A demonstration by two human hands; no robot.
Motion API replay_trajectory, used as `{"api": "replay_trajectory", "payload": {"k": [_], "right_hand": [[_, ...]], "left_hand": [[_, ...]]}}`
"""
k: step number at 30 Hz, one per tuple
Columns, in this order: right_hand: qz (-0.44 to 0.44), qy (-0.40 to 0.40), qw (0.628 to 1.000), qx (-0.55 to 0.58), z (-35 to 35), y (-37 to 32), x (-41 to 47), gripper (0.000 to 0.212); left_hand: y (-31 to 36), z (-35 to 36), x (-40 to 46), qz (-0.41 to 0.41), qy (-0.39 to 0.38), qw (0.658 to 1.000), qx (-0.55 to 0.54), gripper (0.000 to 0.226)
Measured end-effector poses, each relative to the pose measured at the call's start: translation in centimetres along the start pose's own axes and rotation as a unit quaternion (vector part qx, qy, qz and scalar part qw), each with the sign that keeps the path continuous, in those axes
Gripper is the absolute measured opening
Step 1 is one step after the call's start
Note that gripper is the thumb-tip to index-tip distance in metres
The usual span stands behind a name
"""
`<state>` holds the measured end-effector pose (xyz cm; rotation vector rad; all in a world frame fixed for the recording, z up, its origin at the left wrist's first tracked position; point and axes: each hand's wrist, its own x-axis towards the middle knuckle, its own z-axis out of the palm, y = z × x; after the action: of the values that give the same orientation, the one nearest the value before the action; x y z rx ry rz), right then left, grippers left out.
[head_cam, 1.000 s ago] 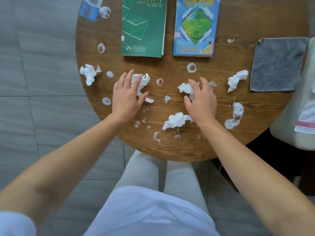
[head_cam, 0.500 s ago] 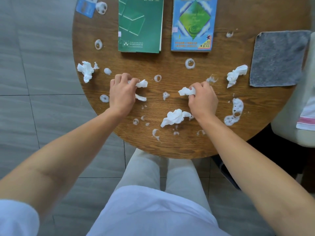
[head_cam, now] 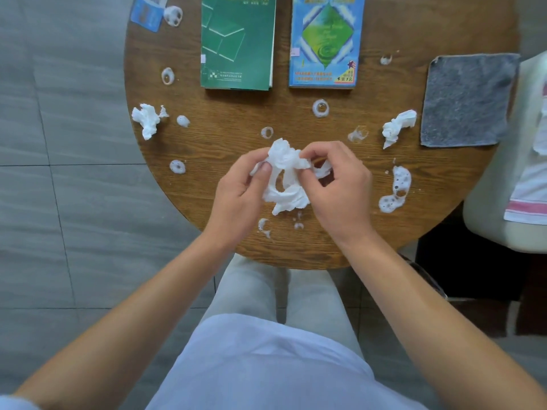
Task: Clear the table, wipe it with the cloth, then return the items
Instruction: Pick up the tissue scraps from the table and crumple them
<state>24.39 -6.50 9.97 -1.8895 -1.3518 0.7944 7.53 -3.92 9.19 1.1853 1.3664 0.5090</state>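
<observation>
My left hand and my right hand meet over the near middle of the round wooden table, both pinching a bunch of crumpled white tissues. One more tissue wad lies at the left rim and another wad lies right of centre. A grey cloth lies flat at the right edge. A green book and a blue book lie side by side at the back.
Blobs of white foam dot the tabletop, the largest blob right of my right hand. A small blue packet sits at the back left rim. A pale chair with fabric stands to the right. Grey tiles surround the table.
Both hands closed on separate tissues, lifted them and came together at the middle. The tissue wad that lay between them near the front edge now sits in the bunch.
</observation>
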Motion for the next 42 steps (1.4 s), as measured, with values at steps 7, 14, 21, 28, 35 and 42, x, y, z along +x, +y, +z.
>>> {"api": "replay_trajectory", "payload": {"k": [7,14,21,28,35,42], "right_hand": [[-0.049,-0.030,0.998,0.012,0.8,-1.9,-2.2,0.028],[-0.152,-0.109,0.973,-0.132,1.3,-2.4,-4.7,0.040],[-0.148,-0.124,0.980,-0.052,0.3,-1.6,-4.3,0.030],[0.022,-0.103,0.988,-0.115,-0.8,3.1,-1.2,0.027],[0.056,-0.279,0.909,-0.305,3.0,8.0,-1.6,0.061],[-0.029,-0.278,0.885,-0.371,5.9,9.3,-2.5,0.029]], "left_hand": [[1.2,2.6,-1.2,-0.164,0.087,0.934,-0.305,0.030],[2.3,2.7,0.3,-0.235,0.035,0.849,-0.472,0.050],[1.3,1.9,0.6,-0.300,0.057,0.814,-0.494,0.024],[-0.2,0.6,0.7,-0.305,0.076,0.801,-0.510,0.021],[-2.1,0.0,0.7,-0.309,0.072,0.804,-0.503,0.024],[-3.7,0.1,0.6,-0.332,0.070,0.808,-0.481,0.027]]}}
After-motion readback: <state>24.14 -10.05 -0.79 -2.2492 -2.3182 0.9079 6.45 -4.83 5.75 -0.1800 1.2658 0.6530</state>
